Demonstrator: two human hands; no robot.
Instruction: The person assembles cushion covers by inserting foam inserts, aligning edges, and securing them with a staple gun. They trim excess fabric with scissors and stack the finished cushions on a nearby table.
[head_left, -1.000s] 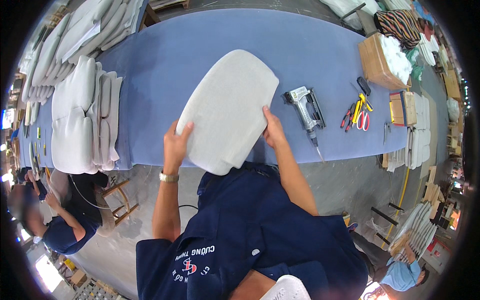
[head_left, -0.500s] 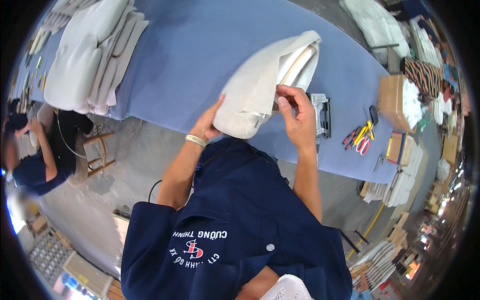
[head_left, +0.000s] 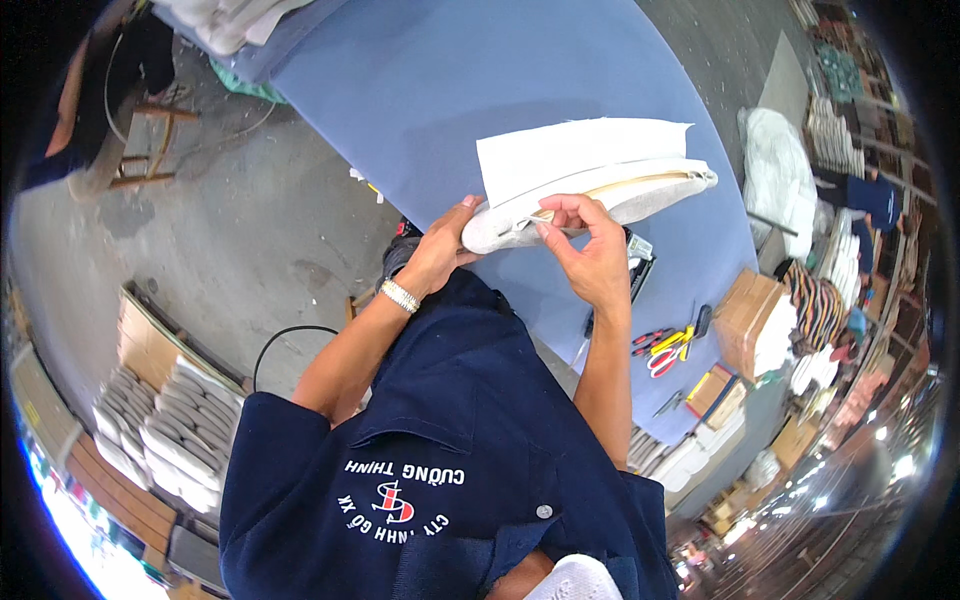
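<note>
- Cushion, pale, at near edge of counter.
- Left hand: fingers gripping cushion's end.
- Right hand: fingers pinching cushion's side.
- Scissors, near right edge.

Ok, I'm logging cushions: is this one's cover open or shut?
Open: the cushion cover gapes along its edge beside the right hand, and a pale yellowish strip shows inside.

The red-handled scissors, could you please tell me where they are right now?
In the head view, the red-handled scissors lie on the blue table, to the lower right of the right hand, beside the yellow tools.
</note>
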